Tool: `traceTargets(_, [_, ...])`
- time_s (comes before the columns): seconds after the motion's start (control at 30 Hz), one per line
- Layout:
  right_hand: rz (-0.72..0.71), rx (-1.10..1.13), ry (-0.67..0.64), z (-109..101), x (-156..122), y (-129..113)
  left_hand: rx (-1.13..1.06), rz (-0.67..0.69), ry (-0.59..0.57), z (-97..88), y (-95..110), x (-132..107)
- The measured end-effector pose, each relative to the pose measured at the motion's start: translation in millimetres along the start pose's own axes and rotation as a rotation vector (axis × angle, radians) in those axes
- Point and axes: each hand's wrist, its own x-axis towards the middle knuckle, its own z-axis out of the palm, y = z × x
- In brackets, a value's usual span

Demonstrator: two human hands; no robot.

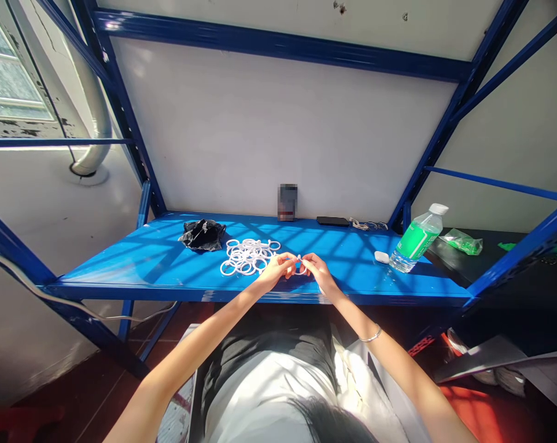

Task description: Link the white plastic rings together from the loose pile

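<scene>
My left hand [279,268] and my right hand [318,269] meet above the front of the blue table, fingertips pinched on one white ring [300,269]. Part of that ring is hidden behind my fingers. Just left of my left hand lies a loose heap of white rings [249,255], several of them overlapping. They look like the same kind as the one I hold; their material I cannot make out.
A crumpled black plastic bag [203,235] lies behind the heap. Along the back are a blurred dark box [288,202], a black phone-like slab [332,221] and a coiled cable [369,226]. At right are a small white case [381,256] and a water bottle [418,239]. Blue posts frame the table [135,280].
</scene>
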Motion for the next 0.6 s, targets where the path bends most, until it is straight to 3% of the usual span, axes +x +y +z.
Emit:
traceTargets(0.17, [0.089, 0.048, -0.046, -1.2, -1.2, -5.5, -0.002, 0.021, -0.037, 0.6, 0.9, -1.0])
traceTargets(0.6, [0.066, 0.049, -0.142, -5.0, -0.7, -9.5, 0.042, 0.021, -0.066, 2.6, 3.3, -2.4])
